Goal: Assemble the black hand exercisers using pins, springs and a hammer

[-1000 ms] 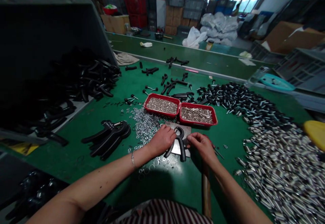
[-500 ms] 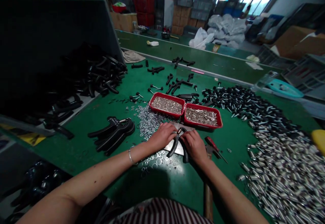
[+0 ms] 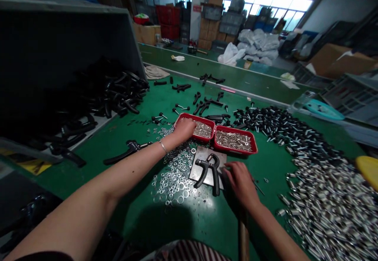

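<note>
My left hand (image 3: 186, 127) reaches down into the left red tray (image 3: 213, 135) of small metal pins; its fingers look curled together and their tips are hidden. A black hand grip strengthener (image 3: 217, 176) with a spring between its handles lies on a flat metal plate (image 3: 195, 174), with neither hand holding it. My right hand (image 3: 242, 182) is open just right of the plate, fingers loosely apart, above a hammer whose wooden handle (image 3: 243, 233) points toward me. The shaft of a screwdriver (image 3: 259, 188) shows beside this hand. Loose washers (image 3: 177, 174) spread left of the plate.
A second red tray (image 3: 256, 150) holds metal pins. Black-headed bolts (image 3: 265, 123) and metal springs (image 3: 330, 206) pile up on the right. Black handles (image 3: 118, 95) fill a large grey bin (image 3: 134, 36) at left. Another hand grip (image 3: 126, 152) lies under my left forearm.
My left hand has let go of the hand grip and moved up into the left tray. My right hand has let go too and shifted right. The grip now lies on the plate.
</note>
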Motion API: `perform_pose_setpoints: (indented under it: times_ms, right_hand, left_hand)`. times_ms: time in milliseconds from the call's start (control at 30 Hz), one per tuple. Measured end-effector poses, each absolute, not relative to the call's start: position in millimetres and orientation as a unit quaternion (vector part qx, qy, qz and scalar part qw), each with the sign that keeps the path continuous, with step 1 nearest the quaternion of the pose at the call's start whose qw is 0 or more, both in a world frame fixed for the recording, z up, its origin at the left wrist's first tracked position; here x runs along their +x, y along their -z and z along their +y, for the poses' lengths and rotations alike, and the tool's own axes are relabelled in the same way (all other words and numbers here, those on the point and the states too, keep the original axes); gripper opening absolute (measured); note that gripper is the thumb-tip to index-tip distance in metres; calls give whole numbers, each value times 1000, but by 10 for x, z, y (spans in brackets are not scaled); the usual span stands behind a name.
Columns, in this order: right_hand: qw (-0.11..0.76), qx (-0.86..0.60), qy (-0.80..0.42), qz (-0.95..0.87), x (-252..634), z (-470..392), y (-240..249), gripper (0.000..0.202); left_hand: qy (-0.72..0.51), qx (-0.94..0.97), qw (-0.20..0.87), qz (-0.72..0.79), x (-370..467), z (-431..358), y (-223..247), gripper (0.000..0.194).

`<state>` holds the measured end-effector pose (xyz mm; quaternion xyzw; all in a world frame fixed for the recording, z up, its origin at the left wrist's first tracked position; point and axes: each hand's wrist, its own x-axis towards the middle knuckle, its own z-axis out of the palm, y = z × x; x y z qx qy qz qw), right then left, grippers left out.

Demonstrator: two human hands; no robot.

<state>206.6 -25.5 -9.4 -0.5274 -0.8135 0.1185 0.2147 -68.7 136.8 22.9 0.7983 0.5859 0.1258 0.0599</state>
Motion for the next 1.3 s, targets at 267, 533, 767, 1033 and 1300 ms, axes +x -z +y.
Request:
perform_pose_setpoints:
  times_ms: [267, 533, 767, 1033, 1300]
  right_hand:
    - [64, -714, -292, -633, 2674, -1132, 301, 35]
    - [299, -630, -628, -346, 2646, -1112, 59, 38]
    - [266, -625, -624, -387, 2540, -1165, -180, 52]
    - [216, -618, -396, -644, 2339, -894, -416, 34]
    - [128, -595, -357, -709, 2111, -545, -347, 36]
  left_hand:
    - [-82, 762, 87, 637, -682, 1675, -123, 23]
    - [-152, 745, 121, 638, -829, 1628, -38, 19]
    - [-236, 714, 131, 647, -878, 1616, 19, 16]
    - [-345, 682, 137, 630, -762, 1484, -133, 15]
    - [-407, 718, 253, 505, -447, 832, -113, 12]
